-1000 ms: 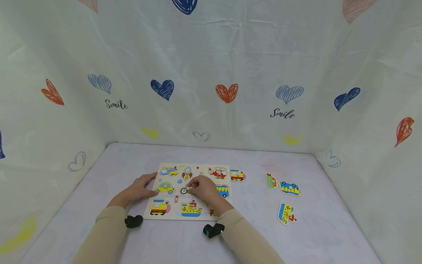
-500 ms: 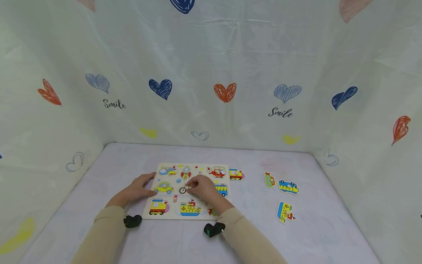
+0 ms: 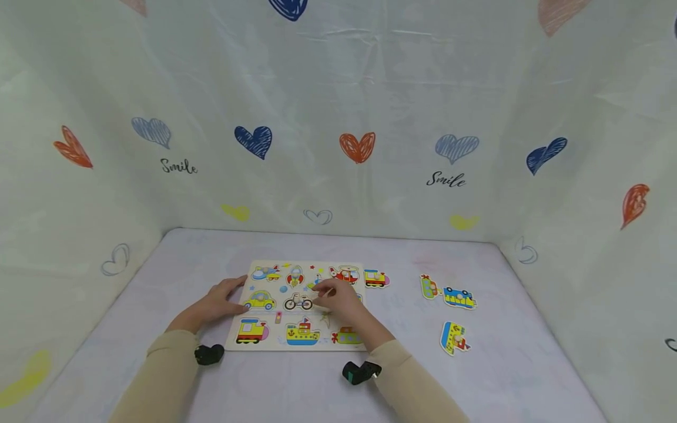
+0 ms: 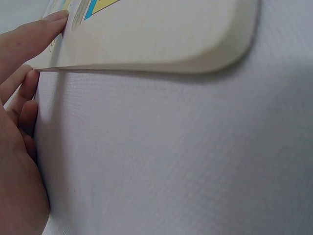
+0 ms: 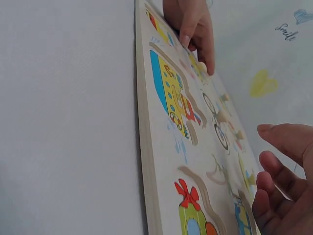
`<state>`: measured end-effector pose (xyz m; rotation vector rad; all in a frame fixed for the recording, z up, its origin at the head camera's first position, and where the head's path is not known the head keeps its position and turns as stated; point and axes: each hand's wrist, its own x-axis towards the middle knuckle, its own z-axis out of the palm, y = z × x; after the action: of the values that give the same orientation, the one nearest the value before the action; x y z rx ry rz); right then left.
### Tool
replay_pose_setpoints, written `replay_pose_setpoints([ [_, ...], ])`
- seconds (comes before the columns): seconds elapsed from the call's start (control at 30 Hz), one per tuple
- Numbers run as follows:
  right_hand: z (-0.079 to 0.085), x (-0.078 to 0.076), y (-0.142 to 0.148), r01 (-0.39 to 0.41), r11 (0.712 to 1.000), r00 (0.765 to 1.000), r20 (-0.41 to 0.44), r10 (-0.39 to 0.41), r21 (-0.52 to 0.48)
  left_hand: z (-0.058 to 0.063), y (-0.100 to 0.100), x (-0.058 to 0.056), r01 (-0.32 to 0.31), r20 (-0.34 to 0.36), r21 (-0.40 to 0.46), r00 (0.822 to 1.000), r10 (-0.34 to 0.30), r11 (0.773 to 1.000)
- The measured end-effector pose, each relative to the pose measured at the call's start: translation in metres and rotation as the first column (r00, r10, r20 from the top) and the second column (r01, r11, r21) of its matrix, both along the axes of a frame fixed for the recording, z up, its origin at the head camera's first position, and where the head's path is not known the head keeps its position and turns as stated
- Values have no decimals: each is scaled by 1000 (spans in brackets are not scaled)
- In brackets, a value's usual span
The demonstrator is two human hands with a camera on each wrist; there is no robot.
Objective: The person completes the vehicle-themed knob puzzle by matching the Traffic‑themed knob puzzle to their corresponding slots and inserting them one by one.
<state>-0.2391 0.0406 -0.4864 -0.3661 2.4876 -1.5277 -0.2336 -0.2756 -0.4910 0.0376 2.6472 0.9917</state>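
A wooden peg puzzle board [image 3: 275, 346] with vehicle pictures lies flat in front of the person. At its left edge the left hand [image 3: 214, 304] holds it, thumb [image 4: 36, 39] on the top face and the other fingers against the side. The bicycle piece [image 3: 298, 302] sits in the middle of the board, its knob uncovered. Just right of it the right hand [image 3: 341, 301] hovers, fingers loosely bent. In the right wrist view these fingers [image 5: 288, 139] hold nothing. The ship recess [image 5: 171, 98] and submarine recess [image 5: 195, 218] show their printed pictures.
To the board's right, a train piece [image 3: 376, 278] lies close to the edge. Farther right are a submarine piece [image 3: 429, 286], a bus piece [image 3: 459, 298] and a ship piece [image 3: 453, 338]. A heart-printed white curtain [image 3: 317, 88] encloses the table.
The right hand has let go of the bicycle piece and moved up and to the right. The left hand stays at the board's edge. The head view shifts slightly.
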Motion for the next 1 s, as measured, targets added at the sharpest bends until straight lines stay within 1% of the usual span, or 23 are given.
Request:
replay_pose_setpoints([
  [0.13, 0, 1, 12, 25, 1000, 999, 29, -25, -4, 0, -3, 0, -2, -2, 6, 1000, 2, 1000],
  [0.23, 2, 3, 23, 47, 999, 998, 39, -47, 5, 0, -4, 0, 8, -10, 4, 1000, -8, 1000],
  [0.37, 3, 7, 44, 72, 996, 997, 15, -73, 46, 0, -2, 2, 14, -16, 10, 1000, -14, 1000],
  [0.47, 6, 9, 58, 104, 993, 995, 3, -104, 58, 2, -1, 3, 10, -17, 7, 1000, -10, 1000],
  [0.57, 9, 10, 70, 147, 987, 989, 5, -148, 71, 4, -1, 3, 13, -17, 0, 1000, -13, 1000],
  [0.77, 13, 11, 95, 215, 971, 976, 14, -218, 107, 2, -1, 2, 5, -6, -1, 1000, -5, 1000],
  [1.0, 7, 12, 129, 290, 946, 956, 8, -294, 143, -2, -2, 1, 15, -16, -12, 1000, -16, 1000],
])
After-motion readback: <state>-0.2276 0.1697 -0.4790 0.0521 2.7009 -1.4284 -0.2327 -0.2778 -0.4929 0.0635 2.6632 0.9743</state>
